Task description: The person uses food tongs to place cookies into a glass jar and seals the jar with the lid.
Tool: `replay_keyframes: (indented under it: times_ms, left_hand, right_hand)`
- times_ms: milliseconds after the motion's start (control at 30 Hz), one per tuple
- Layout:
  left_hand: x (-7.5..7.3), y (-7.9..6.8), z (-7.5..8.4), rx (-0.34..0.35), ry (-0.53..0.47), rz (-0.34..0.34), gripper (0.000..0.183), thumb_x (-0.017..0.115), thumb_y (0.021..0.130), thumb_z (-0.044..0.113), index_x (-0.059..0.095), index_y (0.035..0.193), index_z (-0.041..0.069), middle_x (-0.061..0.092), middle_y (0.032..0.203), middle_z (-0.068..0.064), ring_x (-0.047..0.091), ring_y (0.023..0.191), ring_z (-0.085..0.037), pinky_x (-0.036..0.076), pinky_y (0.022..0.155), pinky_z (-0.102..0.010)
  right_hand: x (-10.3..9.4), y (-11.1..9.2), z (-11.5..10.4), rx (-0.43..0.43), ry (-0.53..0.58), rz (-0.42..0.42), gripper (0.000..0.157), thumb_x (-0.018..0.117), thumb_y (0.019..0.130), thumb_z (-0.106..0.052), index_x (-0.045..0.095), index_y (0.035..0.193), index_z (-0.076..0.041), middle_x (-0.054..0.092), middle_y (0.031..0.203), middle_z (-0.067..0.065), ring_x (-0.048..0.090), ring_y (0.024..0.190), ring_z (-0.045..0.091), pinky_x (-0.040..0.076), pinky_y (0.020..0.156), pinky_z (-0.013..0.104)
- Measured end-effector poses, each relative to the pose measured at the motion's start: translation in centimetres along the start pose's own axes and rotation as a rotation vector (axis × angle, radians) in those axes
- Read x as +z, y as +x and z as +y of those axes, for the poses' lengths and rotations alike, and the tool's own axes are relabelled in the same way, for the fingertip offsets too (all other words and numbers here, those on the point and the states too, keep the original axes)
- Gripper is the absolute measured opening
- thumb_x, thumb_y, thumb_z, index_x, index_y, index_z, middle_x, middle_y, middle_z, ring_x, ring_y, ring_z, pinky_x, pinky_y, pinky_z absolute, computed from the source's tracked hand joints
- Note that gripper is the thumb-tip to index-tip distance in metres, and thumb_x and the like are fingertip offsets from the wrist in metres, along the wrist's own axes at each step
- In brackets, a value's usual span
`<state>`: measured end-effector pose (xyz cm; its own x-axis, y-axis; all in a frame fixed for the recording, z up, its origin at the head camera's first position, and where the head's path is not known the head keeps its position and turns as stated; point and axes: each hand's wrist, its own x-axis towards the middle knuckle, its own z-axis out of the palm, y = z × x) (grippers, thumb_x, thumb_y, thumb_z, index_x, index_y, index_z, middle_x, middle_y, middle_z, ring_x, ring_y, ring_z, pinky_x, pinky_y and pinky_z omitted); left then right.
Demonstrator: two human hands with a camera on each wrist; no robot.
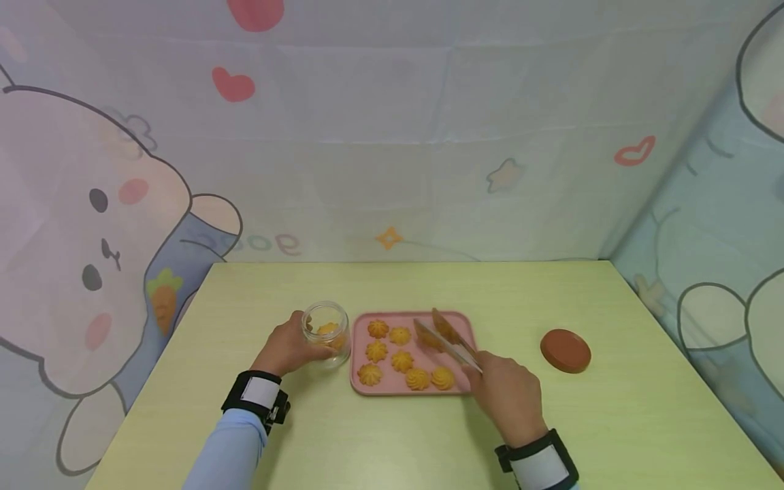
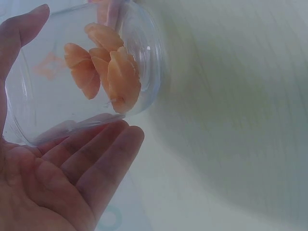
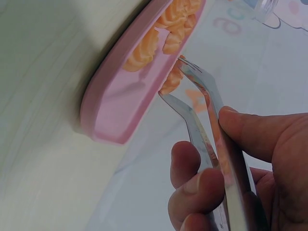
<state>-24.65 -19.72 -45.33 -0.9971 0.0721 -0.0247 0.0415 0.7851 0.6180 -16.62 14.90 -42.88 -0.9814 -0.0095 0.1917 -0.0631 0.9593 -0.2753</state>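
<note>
My left hand holds a clear glass jar to the left of a pink tray. In the left wrist view, several flower-shaped cookies lie inside the jar, with my thumb and fingers on opposite sides of the glass. With my right hand I grip metal tongs over the right part of the tray. One piped cookie is between the tong tips in the right wrist view. Several more golden cookies sit on the tray, mostly at its left and front.
A brown round disc, like a lid, lies to the right of the tray. The pale yellow table reaches back to a printed cloth backdrop, with another cloth side at the right.
</note>
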Motion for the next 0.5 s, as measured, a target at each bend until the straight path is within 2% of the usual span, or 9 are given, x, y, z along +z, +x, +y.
replay_keyframes:
  times_ms: [500]
  left_hand:
    - [0.0,0.2,-0.1,-0.013,-0.006,-0.023,0.094,0.084,0.062,0.044,0.042,0.127,-0.008,0.062,0.113,-0.026,0.059,0.094,-0.033,0.050,0.083,-0.050]
  right_hand:
    - [-1.3,0.3,-0.9,-0.076,0.014,0.092,0.021,0.074,0.080,-0.027,0.068,0.083,-0.007,0.054,0.052,0.004,0.046,0.042,0.018,0.033,0.033,0.032]
